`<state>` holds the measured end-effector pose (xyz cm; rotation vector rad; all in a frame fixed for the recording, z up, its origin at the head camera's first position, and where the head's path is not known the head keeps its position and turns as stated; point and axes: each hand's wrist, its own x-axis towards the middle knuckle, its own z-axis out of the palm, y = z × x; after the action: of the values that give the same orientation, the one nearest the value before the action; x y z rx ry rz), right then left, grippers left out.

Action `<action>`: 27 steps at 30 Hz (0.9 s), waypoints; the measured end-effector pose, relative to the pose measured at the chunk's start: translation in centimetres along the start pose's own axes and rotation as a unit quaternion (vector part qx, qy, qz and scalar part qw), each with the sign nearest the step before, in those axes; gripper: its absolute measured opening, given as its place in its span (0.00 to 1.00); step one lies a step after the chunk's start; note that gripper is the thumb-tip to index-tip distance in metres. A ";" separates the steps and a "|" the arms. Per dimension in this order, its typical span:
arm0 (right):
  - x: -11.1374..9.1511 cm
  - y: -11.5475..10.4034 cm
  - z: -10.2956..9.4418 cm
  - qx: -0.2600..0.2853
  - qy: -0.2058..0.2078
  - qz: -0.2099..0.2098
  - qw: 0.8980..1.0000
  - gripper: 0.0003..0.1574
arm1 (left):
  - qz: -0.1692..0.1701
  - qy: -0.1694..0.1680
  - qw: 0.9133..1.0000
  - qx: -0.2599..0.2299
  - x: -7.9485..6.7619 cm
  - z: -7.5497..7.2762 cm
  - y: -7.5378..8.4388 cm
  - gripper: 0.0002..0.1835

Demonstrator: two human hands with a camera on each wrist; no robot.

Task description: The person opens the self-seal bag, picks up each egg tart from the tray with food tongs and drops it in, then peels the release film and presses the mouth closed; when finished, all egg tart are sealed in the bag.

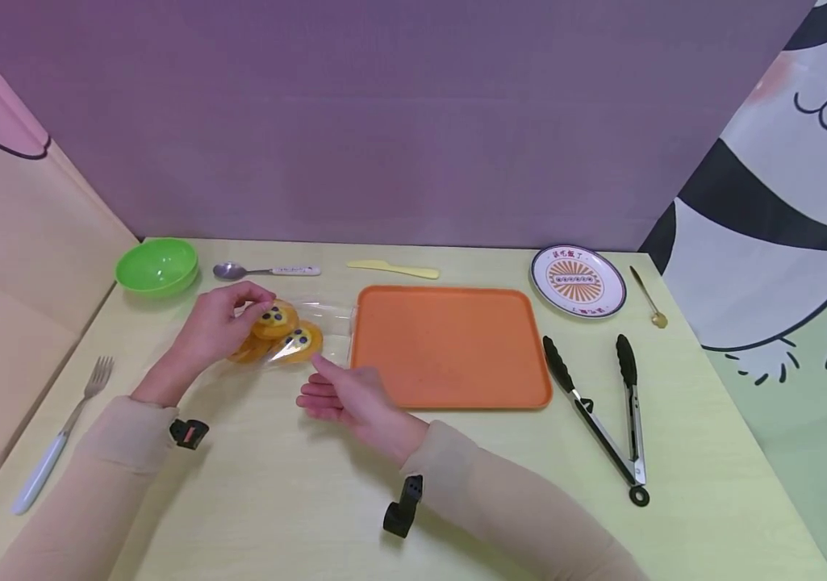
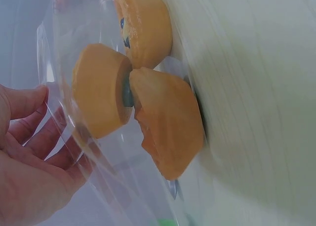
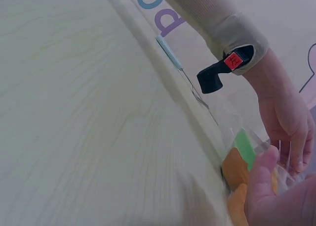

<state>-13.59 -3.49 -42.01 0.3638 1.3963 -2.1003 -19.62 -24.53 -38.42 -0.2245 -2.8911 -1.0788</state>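
Observation:
A clear plastic bag (image 1: 339,321) lies left of the orange tray, holding yellow-orange tarts (image 1: 300,342) with dark blue dots on top. My left hand (image 1: 223,319) pinches the bag's film at its upper left side. Close up in the left wrist view, thumb and fingers of the left hand (image 2: 39,152) grip the film beside three tarts (image 2: 101,90). My right hand (image 1: 362,403) is held at the bag's lower right, fingers extended and thumb up close to the bag; whether the thumb touches it I cannot tell. In the right wrist view, the right hand (image 3: 276,201) partly hides the bag.
The orange tray (image 1: 449,347) sits mid-table. Behind are a green bowl (image 1: 157,266), a spoon (image 1: 268,271), a yellow knife (image 1: 394,269) and a patterned plate (image 1: 578,282). Tongs (image 1: 605,432) and a small gold spoon (image 1: 649,298) lie right, a fork (image 1: 64,436) left.

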 end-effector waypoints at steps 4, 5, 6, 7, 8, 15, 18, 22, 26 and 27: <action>0.2 0.0 0.5 0.018 0.016 0.009 1.000 0.29 | 0.001 0.002 1.000 0.002 0.1 0.0 0.0 0.13; 0.2 0.0 0.6 0.023 0.020 0.012 0.999 0.29 | 0.001 0.001 1.000 0.002 0.1 0.0 0.0 0.13; 0.2 0.0 0.7 0.026 0.023 0.013 0.999 0.28 | 0.001 0.000 1.000 0.003 0.1 0.0 0.0 0.13; 0.2 0.0 0.8 0.029 0.026 0.014 0.999 0.28 | 0.001 0.000 1.000 0.003 0.1 0.0 0.0 0.13; 0.2 0.0 0.8 0.031 0.028 0.015 0.999 0.28 | 0.000 -0.002 1.000 0.002 0.1 0.0 0.0 0.13; 0.7 0.1 0.9 0.033 0.029 0.019 0.999 0.24 | 0.005 0.003 1.000 0.002 0.1 0.1 -0.1 0.12; 1.1 0.2 0.9 0.046 0.037 0.015 0.998 0.22 | 0.011 0.006 1.000 0.003 0.0 0.1 -0.1 0.12; 1.4 0.2 1.0 0.060 0.054 0.007 0.997 0.19 | 0.010 0.001 1.000 0.004 0.0 0.1 -0.1 0.13; 1.6 0.3 1.1 0.049 0.059 0.000 0.997 0.16 | 0.009 -0.009 1.000 0.005 -0.1 0.0 0.0 0.12; 1.6 0.2 1.1 0.045 0.059 -0.002 0.997 0.15 | 0.009 -0.011 1.000 0.007 -0.1 0.0 0.0 0.12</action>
<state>-14.60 -5.10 -42.56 0.5297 1.3721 -2.1810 -19.50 -24.57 -38.44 -0.2634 -2.9100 -1.0588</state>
